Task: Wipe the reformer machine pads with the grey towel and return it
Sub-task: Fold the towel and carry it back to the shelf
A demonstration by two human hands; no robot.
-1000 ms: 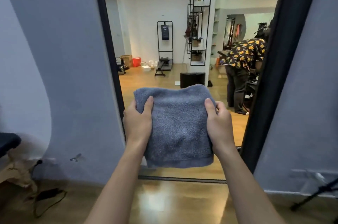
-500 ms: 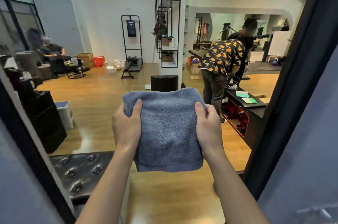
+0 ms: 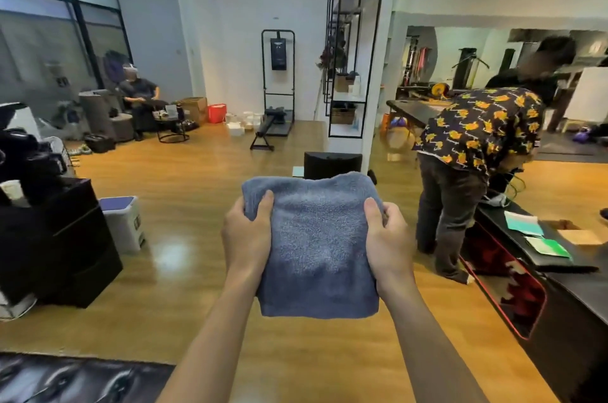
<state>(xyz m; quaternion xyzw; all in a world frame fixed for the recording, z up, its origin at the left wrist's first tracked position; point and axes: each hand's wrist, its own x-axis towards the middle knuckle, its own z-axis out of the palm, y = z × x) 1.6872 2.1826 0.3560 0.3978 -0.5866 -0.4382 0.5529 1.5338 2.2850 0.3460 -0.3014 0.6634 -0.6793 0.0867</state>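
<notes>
I hold a folded grey towel (image 3: 316,244) out in front of me at chest height, above a wooden floor. My left hand (image 3: 246,238) grips its left edge, thumb on top. My right hand (image 3: 388,239) grips its right edge the same way. The towel hangs flat between both hands. A black reformer machine (image 3: 273,124) stands far across the room by the white wall, under a tall black frame.
A person in a patterned shirt (image 3: 477,136) bends over a black counter (image 3: 559,274) on the right. A black cabinet (image 3: 56,244) and white bin (image 3: 125,225) stand left. A tufted black bench (image 3: 65,379) lies at bottom left. A white pillar with shelves (image 3: 358,57) rises ahead. Another person sits far left (image 3: 138,99).
The doorway frame and grey walls have slid out of view as I passed through into the open room. Both hands keep the same hold on the towel.
</notes>
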